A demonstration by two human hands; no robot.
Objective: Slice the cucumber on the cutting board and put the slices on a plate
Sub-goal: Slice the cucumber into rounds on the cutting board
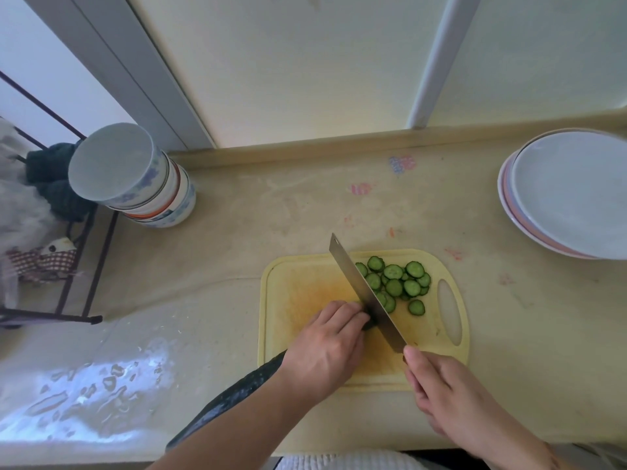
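A long dark green cucumber [234, 395] lies slanted from the counter's front edge up onto the yellow cutting board [291, 286]. My left hand [325, 347] grips it near its cut end, fingers curled over it. My right hand [451, 398] holds the handle of a wide cleaver [363, 293], whose blade stands on the cucumber's end beside my left fingertips. Several round cucumber slices [398, 283] are piled on the board to the right of the blade. A stack of white plates [570, 195] sits at the far right of the counter.
A stack of upturned bowls [135, 178] stands at the back left of the beige counter [271, 212]. Left of the counter is a dark metal rack [84, 266] with cloths. A wet, shiny patch [91, 398] covers the counter's front left. A wall ledge runs behind.
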